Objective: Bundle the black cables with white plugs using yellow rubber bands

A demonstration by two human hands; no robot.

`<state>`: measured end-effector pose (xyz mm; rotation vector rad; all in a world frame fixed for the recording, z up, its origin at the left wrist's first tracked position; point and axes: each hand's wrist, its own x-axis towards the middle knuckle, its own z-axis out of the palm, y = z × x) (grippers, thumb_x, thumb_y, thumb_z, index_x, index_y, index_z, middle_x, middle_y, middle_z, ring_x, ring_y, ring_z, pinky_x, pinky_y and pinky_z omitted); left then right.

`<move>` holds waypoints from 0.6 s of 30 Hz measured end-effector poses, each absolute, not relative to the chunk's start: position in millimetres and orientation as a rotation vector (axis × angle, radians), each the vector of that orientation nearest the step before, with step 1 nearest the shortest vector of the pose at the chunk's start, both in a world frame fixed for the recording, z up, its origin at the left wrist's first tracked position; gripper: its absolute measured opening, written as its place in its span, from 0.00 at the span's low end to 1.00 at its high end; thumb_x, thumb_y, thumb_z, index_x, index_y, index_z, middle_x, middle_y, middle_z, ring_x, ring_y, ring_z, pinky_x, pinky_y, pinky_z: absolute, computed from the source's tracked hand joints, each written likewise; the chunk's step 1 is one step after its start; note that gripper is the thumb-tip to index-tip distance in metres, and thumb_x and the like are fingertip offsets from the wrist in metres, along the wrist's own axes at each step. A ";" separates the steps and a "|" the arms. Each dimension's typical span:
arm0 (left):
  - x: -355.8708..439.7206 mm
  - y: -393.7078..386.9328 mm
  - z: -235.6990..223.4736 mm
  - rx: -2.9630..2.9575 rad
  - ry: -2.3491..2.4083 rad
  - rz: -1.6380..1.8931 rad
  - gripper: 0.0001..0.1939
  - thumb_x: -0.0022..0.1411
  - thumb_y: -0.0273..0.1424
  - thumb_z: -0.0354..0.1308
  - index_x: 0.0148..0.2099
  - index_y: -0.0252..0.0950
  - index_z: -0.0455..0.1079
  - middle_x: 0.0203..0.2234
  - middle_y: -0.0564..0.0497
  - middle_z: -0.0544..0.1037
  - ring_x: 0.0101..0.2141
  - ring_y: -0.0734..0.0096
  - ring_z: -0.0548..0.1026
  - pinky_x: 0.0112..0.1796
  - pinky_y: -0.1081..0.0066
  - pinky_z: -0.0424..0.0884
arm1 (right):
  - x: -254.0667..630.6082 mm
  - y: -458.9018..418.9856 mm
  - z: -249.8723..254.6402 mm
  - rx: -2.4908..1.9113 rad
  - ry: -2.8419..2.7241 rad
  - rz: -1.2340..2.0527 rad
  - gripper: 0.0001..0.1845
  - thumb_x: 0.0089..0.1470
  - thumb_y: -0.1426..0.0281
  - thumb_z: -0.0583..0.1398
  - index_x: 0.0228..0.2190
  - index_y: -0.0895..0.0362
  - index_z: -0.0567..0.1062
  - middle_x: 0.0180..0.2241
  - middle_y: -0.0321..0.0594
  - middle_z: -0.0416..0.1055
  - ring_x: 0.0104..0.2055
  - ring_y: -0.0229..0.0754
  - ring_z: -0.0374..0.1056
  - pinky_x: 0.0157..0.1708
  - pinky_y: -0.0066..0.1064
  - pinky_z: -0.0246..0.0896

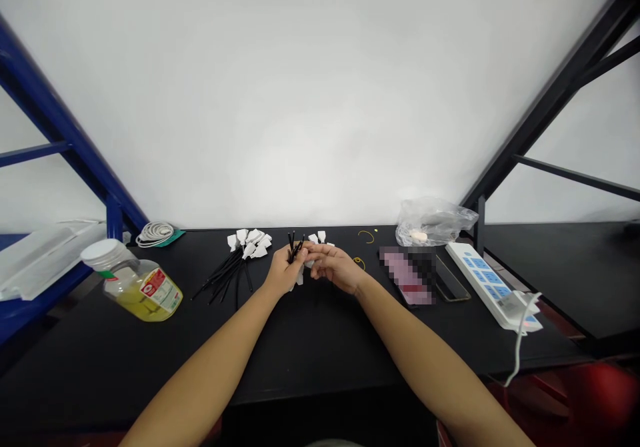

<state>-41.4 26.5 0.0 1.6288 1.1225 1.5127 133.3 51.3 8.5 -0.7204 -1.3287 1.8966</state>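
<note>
My left hand (286, 270) is closed around a bundle of thin black sticks (291, 239), whose dark ends point up above the thumb. White flat ends of the bundle (300, 278) show below the fingers. My right hand (337, 267) meets it from the right, its fingertips touching the left hand near the bundle. Its fingers are partly bent and apart, with nothing visible in them. To the left lies a loose pile of black sticks (227, 275) with white flat tags (255, 239). More white tags (318, 237) lie behind my hands.
Yellow rubber bands (369, 236) lie right of my hands. Further right are two phones (407, 277) (453, 279), one partly pixelated, a clear plastic bag (435, 219) and a white power strip (493, 287). A jar of yellow liquid (145, 290) and a coiled white cable (156, 234) stand left.
</note>
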 end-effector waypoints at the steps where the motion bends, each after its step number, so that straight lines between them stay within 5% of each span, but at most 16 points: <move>1: -41.2 26.2 0.6 1.629 1.112 1.509 0.17 0.63 0.46 0.57 0.40 0.39 0.77 0.35 0.44 0.81 0.48 0.56 0.78 0.49 0.58 0.74 | 131.6 50.6 8.2 -0.702 -1.312 1.874 0.21 0.44 0.66 0.68 0.42 0.56 0.73 0.37 0.40 0.77 0.28 0.36 0.70 0.32 0.31 0.66; 5: -40.0 26.1 1.4 1.653 1.113 1.525 0.15 0.62 0.44 0.59 0.44 0.40 0.77 0.41 0.44 0.81 0.48 0.59 0.78 0.48 0.62 0.75 | 126.0 48.6 5.5 -0.732 -1.485 1.665 0.21 0.55 0.57 0.64 0.45 0.56 0.73 0.26 0.32 0.70 0.25 0.33 0.64 0.30 0.29 0.62; 9: -38.5 25.9 0.1 1.659 1.152 1.541 0.17 0.64 0.44 0.57 0.49 0.41 0.76 0.45 0.44 0.80 0.49 0.59 0.77 0.51 0.59 0.73 | 125.8 49.2 3.0 -0.790 -1.745 1.372 0.23 0.58 0.57 0.61 0.50 0.57 0.72 0.29 0.33 0.69 0.25 0.33 0.60 0.29 0.28 0.59; 15: -36.7 27.2 -2.9 1.533 1.229 1.528 0.22 0.67 0.49 0.50 0.35 0.37 0.73 0.31 0.45 0.79 0.33 0.66 0.78 0.35 0.67 0.75 | 158.5 67.4 6.2 -1.146 -1.989 0.790 0.13 0.59 0.64 0.59 0.43 0.56 0.76 0.28 0.35 0.72 0.30 0.38 0.66 0.34 0.30 0.61; 18: -35.9 28.7 -4.4 1.523 1.223 1.521 0.22 0.68 0.50 0.48 0.35 0.37 0.71 0.24 0.50 0.75 0.27 0.70 0.75 0.33 0.69 0.73 | 178.1 78.3 6.3 -1.243 -2.162 0.549 0.12 0.62 0.70 0.55 0.42 0.55 0.77 0.37 0.39 0.76 0.39 0.41 0.70 0.42 0.32 0.62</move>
